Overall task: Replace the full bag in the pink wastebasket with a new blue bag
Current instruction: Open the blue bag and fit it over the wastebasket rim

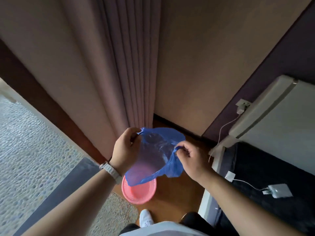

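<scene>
A thin blue plastic bag [153, 155] hangs spread open in the air between my hands. My left hand [125, 149] pinches the bag's left edge near the top. My right hand [192, 159] grips its right edge, bunched between thumb and fingers. Below the bag, the pink mesh wastebasket [139, 193] stands upright on the wooden floor, with no bag visible inside it. The bag's lower end overlaps the basket's far rim in this view, so I cannot tell whether it touches.
A pleated curtain [133, 74] hangs just behind the basket. A white cabinet [276, 114] with a plugged cable stands at right. A dark surface [265, 176] holds a white charger [279, 190]. A patterned rug [30, 142] lies at left. My white shoe [145, 218] is near the basket.
</scene>
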